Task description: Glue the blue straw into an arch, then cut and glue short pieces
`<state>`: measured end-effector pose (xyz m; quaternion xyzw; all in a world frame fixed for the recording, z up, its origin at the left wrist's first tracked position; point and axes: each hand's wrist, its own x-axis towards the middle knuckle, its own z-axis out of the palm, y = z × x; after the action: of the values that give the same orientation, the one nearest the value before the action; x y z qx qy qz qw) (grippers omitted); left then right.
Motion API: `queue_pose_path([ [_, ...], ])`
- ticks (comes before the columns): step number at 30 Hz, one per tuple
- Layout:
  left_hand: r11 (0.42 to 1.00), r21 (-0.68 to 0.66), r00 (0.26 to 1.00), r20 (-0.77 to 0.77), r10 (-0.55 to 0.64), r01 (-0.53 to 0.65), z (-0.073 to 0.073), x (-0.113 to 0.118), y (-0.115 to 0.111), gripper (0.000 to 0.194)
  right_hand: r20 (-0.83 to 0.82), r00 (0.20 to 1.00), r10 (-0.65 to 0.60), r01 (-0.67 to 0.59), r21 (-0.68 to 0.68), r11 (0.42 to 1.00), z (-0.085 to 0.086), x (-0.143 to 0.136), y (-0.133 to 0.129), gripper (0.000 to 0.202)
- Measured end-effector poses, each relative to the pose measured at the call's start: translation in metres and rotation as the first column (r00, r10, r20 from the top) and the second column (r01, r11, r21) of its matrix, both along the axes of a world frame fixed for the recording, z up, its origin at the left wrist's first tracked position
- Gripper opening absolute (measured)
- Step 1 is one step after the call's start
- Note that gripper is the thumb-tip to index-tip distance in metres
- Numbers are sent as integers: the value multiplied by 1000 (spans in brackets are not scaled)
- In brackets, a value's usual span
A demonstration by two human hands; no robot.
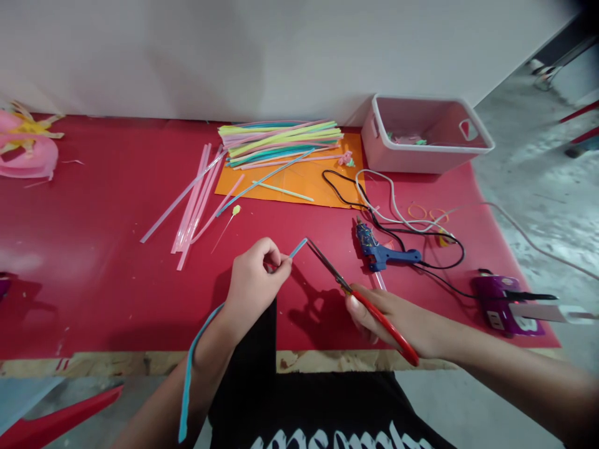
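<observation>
Right now, in the head view, we're pinching a blue strip [189,362] between thumb and fingers of our left hand [257,274], its short end pointing up over the red table [116,299] and its long end dangling by the wrist. Our right hand [397,308] is wrapping around the red-handled scissors [374,311], their tips meeting that short end (actual contact, we can't tell). Beyond, a blue glue gun [377,251] is lying near a pink bin [412,162].

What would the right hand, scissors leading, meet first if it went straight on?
The right hand would likely bring its scissors first to the tip of the pinched blue strip, though depth is unclear.
</observation>
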<state>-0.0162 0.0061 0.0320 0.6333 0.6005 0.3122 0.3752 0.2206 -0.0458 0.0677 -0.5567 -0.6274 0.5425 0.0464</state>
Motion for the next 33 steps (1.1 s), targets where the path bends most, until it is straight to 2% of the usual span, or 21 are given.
queue_pose_path([
  [6,999,32,996,-89,-14,17,0,3,3,29,99,991,90,-90,-4,996,-2,-4,3,53],
  [14,993,102,993,-107,-45,56,-5,7,5,28,179,973,148,-163,73,984,-3,-6,6,51],
  [19,987,130,988,-134,-74,92,-6,17,8,27,115,988,103,-91,-101,991,-1,-8,12,53],
  [27,984,135,981,-168,-92,115,-8,23,11,25,47,996,76,-70,-121,990,-5,-7,15,48],
  [33,987,124,982,-176,-76,98,-11,23,10,26,24,999,35,-30,-185,982,-8,-6,17,48],
])
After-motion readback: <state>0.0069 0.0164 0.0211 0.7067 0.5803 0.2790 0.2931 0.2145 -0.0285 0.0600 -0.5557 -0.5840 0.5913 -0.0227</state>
